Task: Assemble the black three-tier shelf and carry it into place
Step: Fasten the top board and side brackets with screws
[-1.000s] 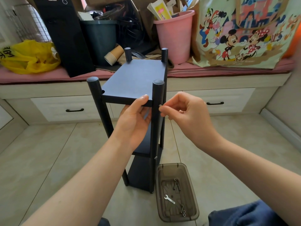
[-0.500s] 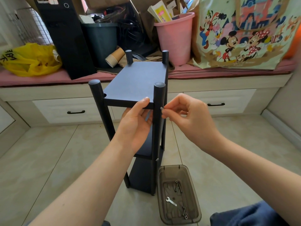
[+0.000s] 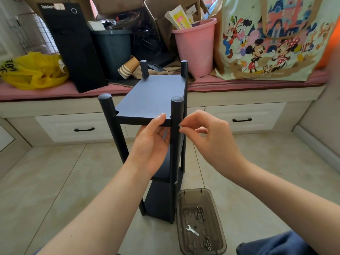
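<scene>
While my left hand [image 3: 152, 144] is gripping the front edge of the top tier, my right hand [image 3: 207, 137] is pinching a small screw [image 3: 180, 126] against the near-right post [image 3: 176, 144], closer in than 1 second ago. That suggests I am starting to thread it. My shelf [image 3: 152, 100] is standing at 12 o'clock, its parts tray [image 3: 219, 218] at 5 o'clock.

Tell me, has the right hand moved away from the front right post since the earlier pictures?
No. The right hand stays with its fingertips pinched at the front right post, just below the top board.
</scene>
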Demonstrator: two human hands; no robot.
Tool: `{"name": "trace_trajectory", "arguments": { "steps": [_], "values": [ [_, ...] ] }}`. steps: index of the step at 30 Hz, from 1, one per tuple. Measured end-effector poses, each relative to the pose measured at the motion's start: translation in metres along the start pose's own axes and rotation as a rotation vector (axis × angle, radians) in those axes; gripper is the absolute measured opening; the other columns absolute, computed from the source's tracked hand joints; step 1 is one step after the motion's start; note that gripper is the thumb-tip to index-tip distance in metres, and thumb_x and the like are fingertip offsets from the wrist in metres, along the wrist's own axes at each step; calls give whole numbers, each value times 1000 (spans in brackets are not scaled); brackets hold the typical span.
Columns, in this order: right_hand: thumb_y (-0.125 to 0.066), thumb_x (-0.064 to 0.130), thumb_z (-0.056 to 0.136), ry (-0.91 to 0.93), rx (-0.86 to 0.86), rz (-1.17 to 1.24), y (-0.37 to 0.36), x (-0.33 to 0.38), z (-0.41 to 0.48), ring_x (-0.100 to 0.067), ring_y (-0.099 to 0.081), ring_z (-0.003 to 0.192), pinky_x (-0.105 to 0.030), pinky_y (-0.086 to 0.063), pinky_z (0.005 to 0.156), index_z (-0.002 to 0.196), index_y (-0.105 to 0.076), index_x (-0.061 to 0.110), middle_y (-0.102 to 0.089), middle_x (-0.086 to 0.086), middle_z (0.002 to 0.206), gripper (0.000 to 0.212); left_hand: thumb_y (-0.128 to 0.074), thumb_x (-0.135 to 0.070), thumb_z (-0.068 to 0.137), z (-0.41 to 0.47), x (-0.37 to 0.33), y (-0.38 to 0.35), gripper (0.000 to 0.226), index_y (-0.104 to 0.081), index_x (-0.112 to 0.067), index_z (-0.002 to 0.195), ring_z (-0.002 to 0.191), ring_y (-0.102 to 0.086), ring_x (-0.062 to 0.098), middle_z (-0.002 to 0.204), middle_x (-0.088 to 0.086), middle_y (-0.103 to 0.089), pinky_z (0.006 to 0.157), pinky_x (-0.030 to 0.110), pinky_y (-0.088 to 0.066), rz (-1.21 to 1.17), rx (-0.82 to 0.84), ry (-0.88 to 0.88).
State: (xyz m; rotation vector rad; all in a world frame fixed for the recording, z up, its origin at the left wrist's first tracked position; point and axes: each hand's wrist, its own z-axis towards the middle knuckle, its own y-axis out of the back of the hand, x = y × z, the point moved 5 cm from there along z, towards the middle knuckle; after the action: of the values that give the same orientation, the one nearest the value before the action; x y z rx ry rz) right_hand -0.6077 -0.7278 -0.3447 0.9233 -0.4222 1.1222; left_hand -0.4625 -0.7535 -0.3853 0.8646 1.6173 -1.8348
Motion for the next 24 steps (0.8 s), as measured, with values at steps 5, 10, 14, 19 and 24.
{"name": "trace_trajectory", "arguments": {
  "steps": [5, 10, 14, 19, 24],
  "values": [
    [-73, 11, 88, -92, -13, 84, -1, -5, 1, -6, -68, 80, -18, -52, 70, 85, -69, 17, -71, 9, 79, 8, -62, -20, 91, 0, -1, 0, 36, -54, -7, 123, 97, -70, 18, 108, 9, -69, 85, 28, -58, -7, 19, -5],
    [-76, 19, 86, -228, -15, 162, -1, -14, 6, -19, -70, 80, -46, -57, 81, 83, -68, 12, -72, -2, 79, 11, -63, -21, 88, 0, 0, 0, 30, -56, -10, 115, 99, -69, 19, 108, 9, -67, 86, 28, -58, 7, 0, -2],
    [-77, 22, 85, -195, -10, 121, -1, -11, 8, -11, -66, 70, -31, -56, 71, 84, -67, 16, -69, 4, 76, 12, -63, -22, 89, -1, -1, 0, 36, -54, -9, 122, 101, -68, 18, 112, 10, -66, 87, 27, -57, 3, -13, 1],
    [-77, 26, 84, -365, 88, 261, -3, -24, 10, -13, -70, 88, -29, -59, 79, 111, -60, 29, -67, 5, 98, 32, -64, -22, 89, -1, -1, -1, 38, -56, -8, 124, 101, -67, 20, 112, 11, -68, 88, 28, -57, 17, -23, 12],
    [-70, 18, 91, -395, 241, 454, -9, -28, 14, -17, -70, 105, -35, -57, 91, 126, -57, 41, -69, 1, 117, 44, -62, -23, 93, -2, -2, 0, 59, -47, -2, 146, 106, -68, 20, 124, 14, -65, 92, 29, -56, 63, -57, 6]
  ]
}}
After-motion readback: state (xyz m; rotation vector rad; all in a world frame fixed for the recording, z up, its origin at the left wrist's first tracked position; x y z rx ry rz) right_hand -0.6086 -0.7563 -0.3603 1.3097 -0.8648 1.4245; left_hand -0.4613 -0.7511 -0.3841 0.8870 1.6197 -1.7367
